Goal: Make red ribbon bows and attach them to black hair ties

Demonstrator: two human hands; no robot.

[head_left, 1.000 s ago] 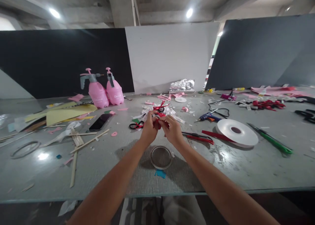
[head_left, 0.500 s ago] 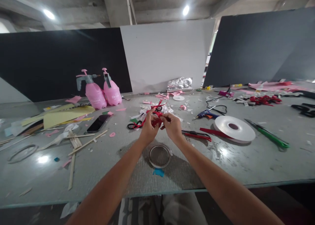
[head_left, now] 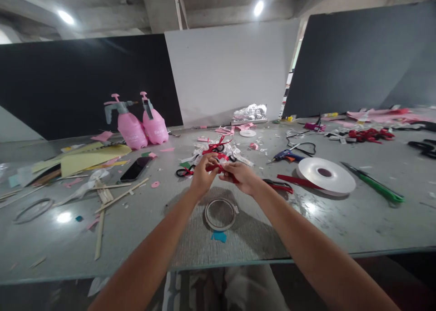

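Observation:
Between my two hands is a piece of red ribbon (head_left: 213,167), pinched above the middle of the table. My left hand (head_left: 203,172) is closed on its left side, thumb against fingers. My right hand (head_left: 239,175) grips the right side, with some red showing under the fingers. Just behind them lies a heap of scraps with red ribbon strips (head_left: 220,144) and black-handled scissors (head_left: 184,171). Nearer to me, a thin tape roll (head_left: 220,214) lies flat beside a torn blue scrap (head_left: 219,236). A red box cutter (head_left: 278,185) is partly hidden by my right forearm.
On the right are a large white ribbon roll (head_left: 335,177) with a red tail, a green-handled knife (head_left: 378,186) and a blue glue gun (head_left: 288,155). At left stand two pink spray bottles (head_left: 132,129), with a phone (head_left: 135,169) and wooden sticks (head_left: 101,234) in front.
My fingers have shifted on the red ribbon, and my right hand has turned flatter with its fingers folded in. The view has tilted slightly; the table items stay in place.

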